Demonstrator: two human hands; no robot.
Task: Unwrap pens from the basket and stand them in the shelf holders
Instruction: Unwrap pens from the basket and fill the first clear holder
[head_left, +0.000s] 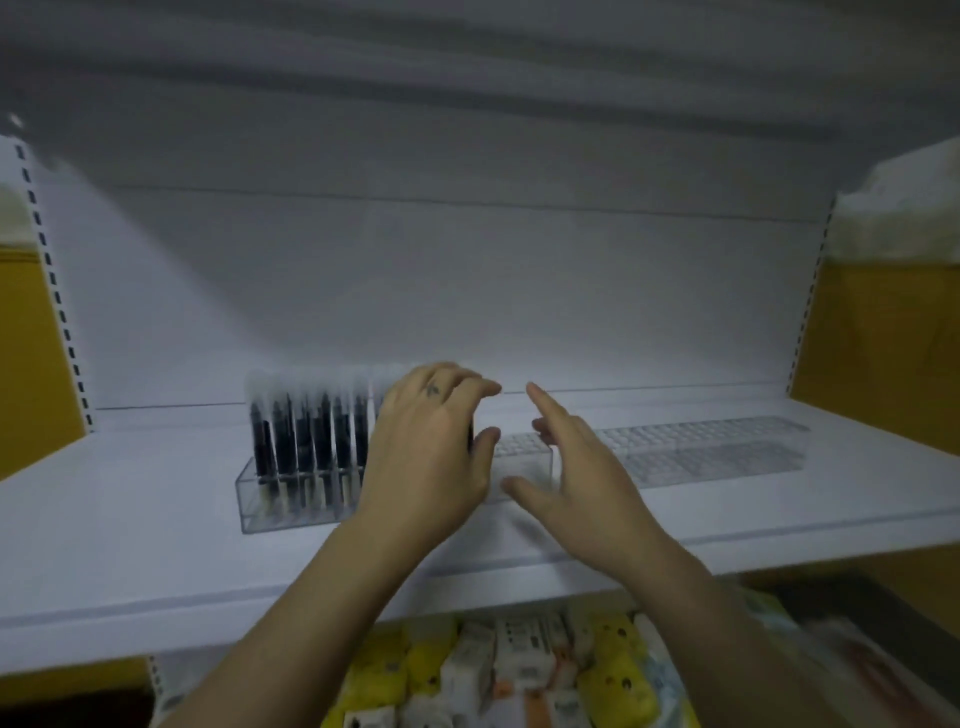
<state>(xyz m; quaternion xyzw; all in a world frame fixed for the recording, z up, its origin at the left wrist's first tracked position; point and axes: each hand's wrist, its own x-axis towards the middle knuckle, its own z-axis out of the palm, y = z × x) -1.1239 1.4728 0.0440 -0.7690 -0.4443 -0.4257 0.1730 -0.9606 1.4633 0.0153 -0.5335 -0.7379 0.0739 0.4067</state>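
Observation:
A clear plastic holder (291, 499) stands on the white shelf (156, 530), its left part filled with several upright black pens (306, 441) with frosted caps. My left hand (431, 452) hovers over the holder's middle with fingers curled; a dark sliver of a pen (470, 439) shows between thumb and fingers, the rest hidden. Just to its right, my right hand (576, 467) has its fingers spread above the holder's empty grid (519, 447) and holds nothing. The basket is out of view.
A second clear holder (711, 449) with an empty grid lies to the right on the same shelf. Below the shelf edge sit several yellow and white packaged items (519, 665). Slotted uprights (52, 291) and yellow panels flank the bay.

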